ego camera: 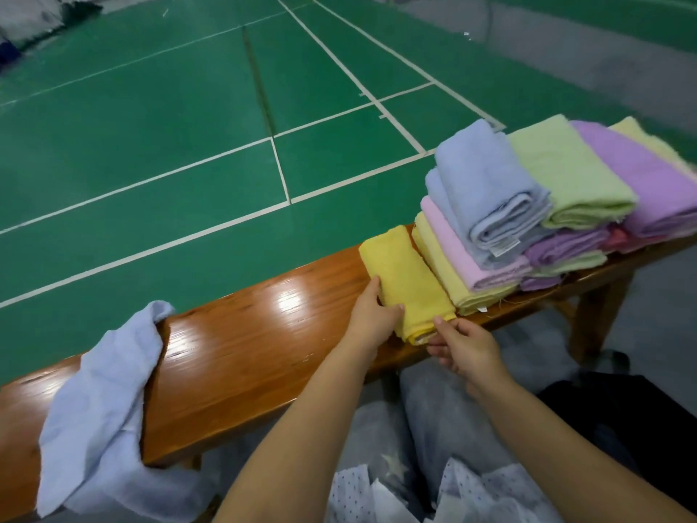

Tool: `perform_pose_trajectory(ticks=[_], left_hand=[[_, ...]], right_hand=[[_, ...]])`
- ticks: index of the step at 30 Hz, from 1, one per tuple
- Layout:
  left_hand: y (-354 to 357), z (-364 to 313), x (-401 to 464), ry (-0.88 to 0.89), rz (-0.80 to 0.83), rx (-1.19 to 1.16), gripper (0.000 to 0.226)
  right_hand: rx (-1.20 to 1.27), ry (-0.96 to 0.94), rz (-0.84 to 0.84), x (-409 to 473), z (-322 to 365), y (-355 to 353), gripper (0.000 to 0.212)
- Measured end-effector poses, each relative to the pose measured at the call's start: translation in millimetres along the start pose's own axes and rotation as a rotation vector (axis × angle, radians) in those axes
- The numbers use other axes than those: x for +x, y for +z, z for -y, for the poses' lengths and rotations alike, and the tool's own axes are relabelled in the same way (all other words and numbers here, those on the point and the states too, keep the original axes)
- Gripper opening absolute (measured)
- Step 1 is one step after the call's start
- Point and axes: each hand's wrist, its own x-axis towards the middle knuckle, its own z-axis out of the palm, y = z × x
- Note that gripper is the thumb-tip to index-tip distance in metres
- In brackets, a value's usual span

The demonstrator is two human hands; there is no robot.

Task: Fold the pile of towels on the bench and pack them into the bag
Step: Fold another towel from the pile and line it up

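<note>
From the head camera, a glossy wooden bench runs across the lower half of the view, with a green court floor marked by white lines beyond it. A folded yellow towel lies on the bench top, just left of a stack of folded towels in pale yellow, pink, blue, green and purple, which fills the bench's right end. The left hand rests against the yellow towel's left edge, fingers fairly straight along the side and the thumb lying on top of the cloth near its front end. The right hand meets the towel's near corner, its thumb and forefinger pinching the cloth at the bench's front edge while the other fingers curl below. On the left, an unfolded pale blue towel is draped over the bench, hanging down its near side. Below the forearms sit the person's grey trousers and some white dotted fabric (what it belongs to cannot be told). A dark shape fills the lower right corner, too indistinct to identify.
</note>
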Motion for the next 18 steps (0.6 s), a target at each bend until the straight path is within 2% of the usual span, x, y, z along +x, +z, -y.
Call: perform_pose_trajectory(ticks=[5,11,13,18], left_hand=[[10,-12,9,0.037,0.017,0.094,0.071],[-2,7,3,0.088,0.023,0.062,0.064],[-16,20,-9,0.063,-0.099,0.07,0.057],[-87,52,-54,0.162,-0.636,0.146,0.037]], right_hand=[[0.01,-0.006,0.024,-3,7,-4,0.022],[-0.038,-0.008,0.13,-19,11,-2,0.016],[-0.07,-0.018,0.2,-28,14,4,0.015],[-0.181,-0.023,0.375,-50,19,34,0.019]])
